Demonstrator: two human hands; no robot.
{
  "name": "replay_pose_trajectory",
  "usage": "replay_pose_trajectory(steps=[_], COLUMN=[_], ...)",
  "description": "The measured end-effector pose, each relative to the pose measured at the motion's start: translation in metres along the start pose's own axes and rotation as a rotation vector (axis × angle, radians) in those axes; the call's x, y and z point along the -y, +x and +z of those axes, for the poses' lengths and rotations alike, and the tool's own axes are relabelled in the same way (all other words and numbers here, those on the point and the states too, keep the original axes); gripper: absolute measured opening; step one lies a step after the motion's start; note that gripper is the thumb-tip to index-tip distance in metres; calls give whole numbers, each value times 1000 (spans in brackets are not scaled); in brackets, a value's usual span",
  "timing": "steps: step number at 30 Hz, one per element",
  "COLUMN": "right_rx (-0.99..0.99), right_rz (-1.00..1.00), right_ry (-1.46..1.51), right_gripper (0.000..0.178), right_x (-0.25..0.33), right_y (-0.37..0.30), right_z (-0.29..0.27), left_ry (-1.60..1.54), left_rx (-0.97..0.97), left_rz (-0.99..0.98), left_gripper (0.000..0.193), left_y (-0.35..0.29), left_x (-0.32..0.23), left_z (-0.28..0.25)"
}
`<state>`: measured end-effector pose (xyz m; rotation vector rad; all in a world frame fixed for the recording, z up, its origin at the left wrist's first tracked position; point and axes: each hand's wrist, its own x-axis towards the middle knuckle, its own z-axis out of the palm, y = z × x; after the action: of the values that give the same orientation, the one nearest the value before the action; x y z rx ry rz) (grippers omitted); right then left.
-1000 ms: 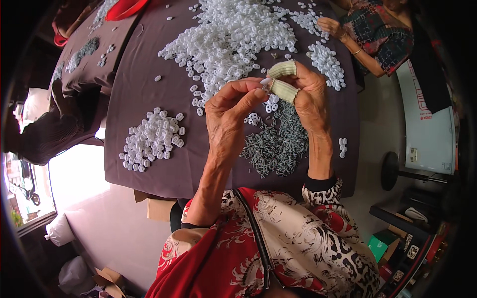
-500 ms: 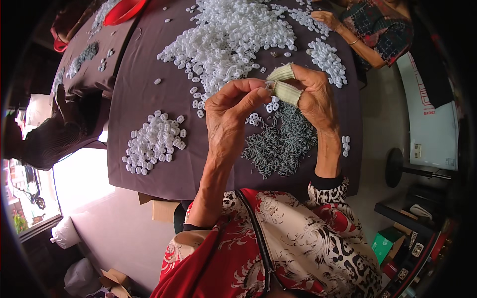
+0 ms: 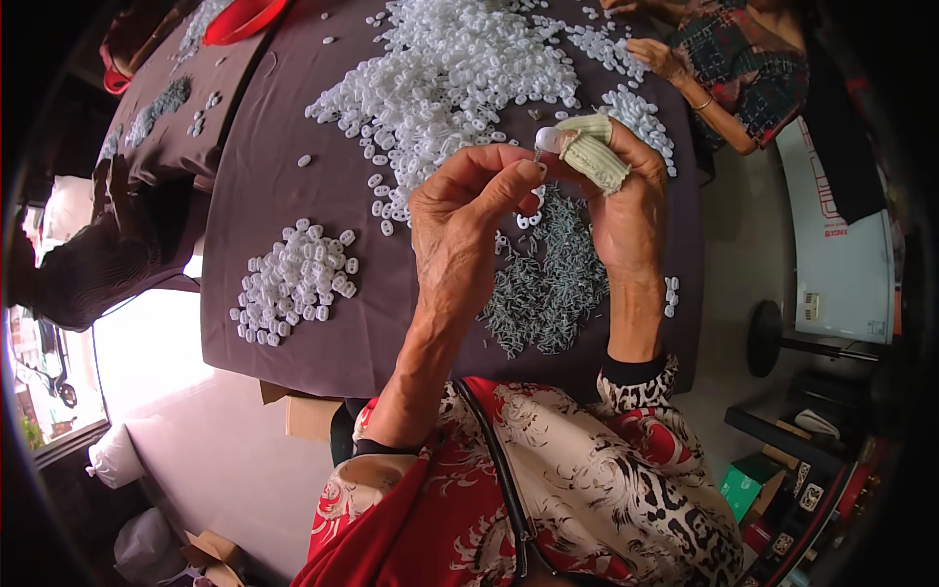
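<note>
Between finger and thumb, my left hand (image 3: 448, 217) pinches a small thin metal spring (image 3: 537, 156), with its end close to the white piece opposite. My right hand (image 3: 631, 220) wears pale green ribbed finger covers (image 3: 595, 161) and grips a white plastic cord-lock piece (image 3: 548, 140), its rounded end showing. Whether spring and piece touch is too small to tell. Below the hands lies a heap of small grey metal springs (image 3: 548, 293), partly hidden by my right hand. To the left sits a pile of white two-hole cord-lock pieces (image 3: 296, 282).
A large heap of white oval pieces (image 3: 460, 88) covers the table's far middle. Across at the far right, another person's hand (image 3: 657, 59) is by smaller white piles (image 3: 634, 115). A red basin (image 3: 245, 20) stands on the adjoining table at far left.
My hands have drawn slightly apart, and the right has turned, bringing the white piece and the spring into view. The other person's hand has shifted near the white pieces.
</note>
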<state>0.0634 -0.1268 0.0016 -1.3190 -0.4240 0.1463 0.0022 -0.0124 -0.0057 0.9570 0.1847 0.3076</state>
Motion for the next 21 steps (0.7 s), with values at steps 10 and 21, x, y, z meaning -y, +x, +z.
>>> replay_pose_trajectory(steps=[10, 21], right_rx=[-41, -53], right_rz=[-6, -40], right_ry=[-128, -104], right_gripper=[15, 14], right_x=[3, -1], right_y=[-2, 0], right_z=[15, 18], left_ry=[70, 89], left_rx=[-27, -27], left_rz=[38, 18], left_gripper=[12, 12], left_y=[-3, 0], left_x=[-2, -5], left_z=[-5, -8])
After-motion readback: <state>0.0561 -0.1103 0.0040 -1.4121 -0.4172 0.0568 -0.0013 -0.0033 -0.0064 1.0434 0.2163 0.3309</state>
